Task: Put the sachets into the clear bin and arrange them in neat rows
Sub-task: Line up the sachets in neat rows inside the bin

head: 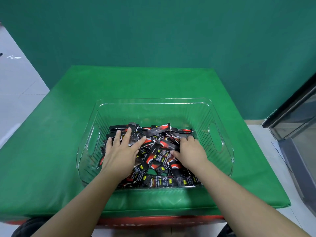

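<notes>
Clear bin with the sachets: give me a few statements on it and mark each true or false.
1. All visible sachets lie inside the clear bin. True.
2. The sachets stand in neat rows. False: they lie in a jumbled heap.
3. The left hand lies flat on the heap, fingers spread. True.
4. The right hand rests on the green mat. False: it is in the bin, fingers curled into the sachets.
</notes>
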Demonstrator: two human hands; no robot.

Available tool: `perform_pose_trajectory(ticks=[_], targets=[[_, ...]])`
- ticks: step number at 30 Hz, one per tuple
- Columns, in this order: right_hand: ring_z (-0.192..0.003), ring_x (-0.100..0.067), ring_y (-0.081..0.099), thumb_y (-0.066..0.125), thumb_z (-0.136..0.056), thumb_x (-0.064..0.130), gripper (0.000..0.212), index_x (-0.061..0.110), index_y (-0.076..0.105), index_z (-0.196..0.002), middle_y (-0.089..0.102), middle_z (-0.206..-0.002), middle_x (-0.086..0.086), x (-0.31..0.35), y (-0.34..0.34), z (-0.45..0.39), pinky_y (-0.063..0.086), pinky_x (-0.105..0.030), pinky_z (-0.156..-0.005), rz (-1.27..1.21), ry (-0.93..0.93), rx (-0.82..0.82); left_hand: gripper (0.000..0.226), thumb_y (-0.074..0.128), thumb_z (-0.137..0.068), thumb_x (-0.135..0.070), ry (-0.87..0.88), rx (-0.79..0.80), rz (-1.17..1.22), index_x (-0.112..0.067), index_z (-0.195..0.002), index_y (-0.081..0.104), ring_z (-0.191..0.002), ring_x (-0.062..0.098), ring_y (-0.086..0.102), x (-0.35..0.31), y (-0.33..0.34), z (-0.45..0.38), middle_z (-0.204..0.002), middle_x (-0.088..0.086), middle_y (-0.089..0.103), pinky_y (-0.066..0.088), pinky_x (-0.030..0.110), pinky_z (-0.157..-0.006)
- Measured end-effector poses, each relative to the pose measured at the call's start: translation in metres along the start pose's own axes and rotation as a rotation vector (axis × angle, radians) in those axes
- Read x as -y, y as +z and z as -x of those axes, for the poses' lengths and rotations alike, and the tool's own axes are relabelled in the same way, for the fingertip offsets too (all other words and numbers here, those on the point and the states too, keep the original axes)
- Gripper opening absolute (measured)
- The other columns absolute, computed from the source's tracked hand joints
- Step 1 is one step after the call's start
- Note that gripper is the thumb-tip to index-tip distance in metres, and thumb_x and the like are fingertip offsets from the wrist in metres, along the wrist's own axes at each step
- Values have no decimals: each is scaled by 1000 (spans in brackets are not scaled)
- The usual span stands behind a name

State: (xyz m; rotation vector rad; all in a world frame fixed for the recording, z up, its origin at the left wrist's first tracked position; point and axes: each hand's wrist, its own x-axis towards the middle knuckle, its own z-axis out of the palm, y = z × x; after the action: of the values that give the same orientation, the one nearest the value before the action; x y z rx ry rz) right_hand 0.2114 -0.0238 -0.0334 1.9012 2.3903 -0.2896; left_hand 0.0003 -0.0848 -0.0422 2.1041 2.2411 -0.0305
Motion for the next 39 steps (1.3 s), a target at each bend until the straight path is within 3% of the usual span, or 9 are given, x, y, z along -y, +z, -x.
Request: perform_pose_trajectory(ticks=[6, 10, 14, 18, 21, 25, 34, 37, 39], targets=[[-76, -26, 57, 51, -95, 40, 34, 6, 51, -96, 59, -79, -6, 14, -3, -5, 40, -29, -58, -243, 68, 87, 78, 37, -98, -8, -132, -72, 42, -45, -148, -10, -145, 36, 4, -4, 0, -10, -160, 12, 1, 6, 52, -116], [-57, -21, 46, 52, -95, 36, 33, 8, 46, -79, 47, -62, -3, 23, 0, -8, 28, -26, -45, -534, 137, 115, 69, 33, -100, -21, -115, -84, 52, -41, -147, -14, -135, 34, 29, -4, -2, -10, -158, 17, 14, 25, 45, -109], [-64, -16, 51, 47, -97, 35, 36, 1, 46, -109, 54, -79, -5, 38, -4, -13, 35, -26, -50, -707, 234, 86, 81, 37, -96, -47, -117, -74, 98, -33, -142, -28, -135, 31, 33, -1, -1, -10, -154, 15, 25, 27, 45, -109], [-127, -34, 37, 36, -99, 43, 58, -4, 37, -133, 36, -138, -20, 56, -4, -19, 34, -39, -101, -752, 331, 79, 102, 48, -84, -65, -136, 37, 142, -30, -146, -24, -146, 31, 6, 3, -8, -3, -160, 11, 8, 5, 49, -116], [-124, -30, 40, 35, -99, 41, 66, -2, 18, -145, 34, -139, -16, 70, -7, -19, 35, -37, -98, -961, 355, 132, 104, 53, -84, -63, -133, 123, 69, -29, -148, -22, -145, 37, -1, 6, -8, 0, -160, 11, 1, 0, 51, -116], [-138, -30, 31, 32, -101, 37, 70, 11, -11, -150, 11, -158, -9, 80, -14, -13, 32, -33, -102, -1129, 394, 194, 88, 53, -93, -42, -141, 30, 56, -24, -151, -11, -125, 33, 41, 2, -6, -5, -147, 16, 32, 36, 44, -104], [-145, -23, 12, 29, -102, 34, 60, 15, 2, -152, 10, -159, -3, 93, -8, -5, 15, -37, -115, -1212, 272, 237, 83, 49, -89, -8, -300, -26, 121, -19, -151, -6, -102, 35, 57, -1, -23, -19, -142, 22, 37, 46, 39, -76], [-144, -24, 18, 29, -103, 31, 59, 12, 4, -152, 16, -157, -6, 103, -4, -1, 20, -32, -112, -1149, 196, 285, 89, 52, -89, -19, -284, 37, 280, -27, -151, -11, -126, 38, 42, 7, -29, -15, -150, 16, 29, 38, 47, -99], [-139, -26, 29, 30, -102, 30, 58, 13, 6, -152, 24, -155, -7, 111, -4, 1, 26, -33, -109, -1105, 154, 321, 91, 53, -88, -25, -254, 102, 357, -32, -150, -14, -145, 34, 9, 9, -33, -11, -159, 10, 9, 15, 53, -113]])
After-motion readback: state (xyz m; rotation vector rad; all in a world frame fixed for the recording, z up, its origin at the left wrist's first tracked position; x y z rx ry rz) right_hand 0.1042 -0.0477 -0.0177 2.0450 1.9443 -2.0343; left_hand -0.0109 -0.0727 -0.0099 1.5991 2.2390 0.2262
